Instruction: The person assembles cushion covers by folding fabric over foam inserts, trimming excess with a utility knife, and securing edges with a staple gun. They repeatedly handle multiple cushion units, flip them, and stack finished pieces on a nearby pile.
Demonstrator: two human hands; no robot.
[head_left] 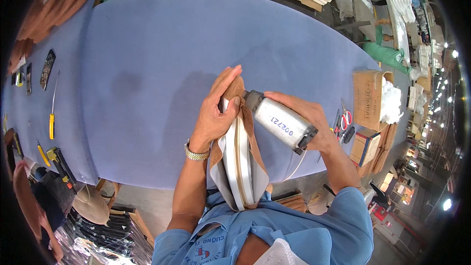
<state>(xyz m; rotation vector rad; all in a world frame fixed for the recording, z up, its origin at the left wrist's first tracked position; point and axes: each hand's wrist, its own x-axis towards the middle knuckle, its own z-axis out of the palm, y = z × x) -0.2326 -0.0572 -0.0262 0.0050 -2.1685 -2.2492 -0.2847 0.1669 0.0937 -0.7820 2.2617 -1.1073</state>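
My left hand (pixel 216 113) pinches the top end of a brown fabric piece (pixel 259 159), its thumb pressed on the upper edge. White and grey lining shows inside the piece, with a tan strip down the middle; its lower end rests against my blue shirt. In my right hand (pixel 314 115) is a silver cylindrical tool (pixel 282 121) with black ends, the fingers wrapped round its far side. The tool's narrow black end meets the fabric close to my left thumb. Whatever lies at that contact is hidden. A pale cord (pixel 296 167) trails below the tool.
A blue padded table (pixel 147 44) spreads ahead. At left lie a dark handset (pixel 47 70), a yellow-handled screwdriver (pixel 51 126) and a black-yellow tool (pixel 62 164). Red-handled scissors (pixel 347 118) and a carton (pixel 365 99) with white stuffing (pixel 390 102) stand at right. Brown fabric (pixel 59 7) hangs far left.
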